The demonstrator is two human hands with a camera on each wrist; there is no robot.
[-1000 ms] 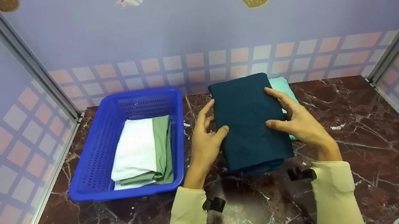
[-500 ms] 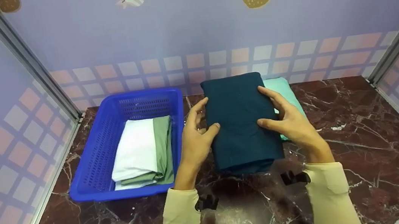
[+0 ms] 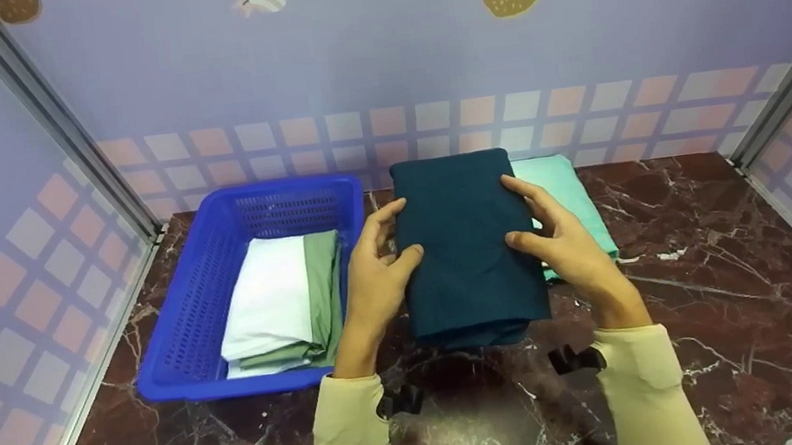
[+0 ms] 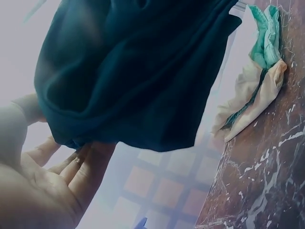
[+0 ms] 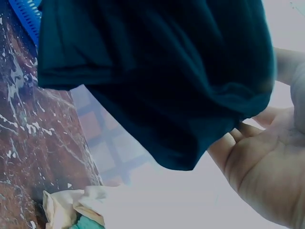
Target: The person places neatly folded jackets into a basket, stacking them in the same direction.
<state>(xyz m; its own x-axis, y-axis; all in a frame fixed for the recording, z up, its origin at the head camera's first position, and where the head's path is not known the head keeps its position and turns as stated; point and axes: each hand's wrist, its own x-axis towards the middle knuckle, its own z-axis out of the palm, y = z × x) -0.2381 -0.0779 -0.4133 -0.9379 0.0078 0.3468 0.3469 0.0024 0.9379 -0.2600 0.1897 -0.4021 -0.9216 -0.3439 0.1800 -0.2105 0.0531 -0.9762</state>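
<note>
A folded dark teal cloth (image 3: 468, 244) is held up off the table between both hands. My left hand (image 3: 376, 274) grips its left edge, thumb on top and fingers reaching beneath. On the opposite edge, my right hand (image 3: 564, 239) pinches it the same way. Both wrist views look at the underside, where loose layers of the teal cloth (image 4: 138, 81) sag between the hands. Behind it to the right lies a folded mint cloth (image 3: 562, 194), partly covered in the head view. Cream fabric (image 4: 250, 98) shows with the mint in the left wrist view.
To the left stands a blue plastic basket (image 3: 179, 332) with perforated sides. A folded white and green cloth (image 3: 277, 297) lies inside it. The brown marbled tabletop (image 3: 738, 301) ends at a lilac wall (image 3: 374, 44) at the back, with side panels left and right.
Both hands have carried the teal cloth leftward, toward the basket, and it now sits straighter. More of the mint cloth shows on the right. The basket has not moved.
</note>
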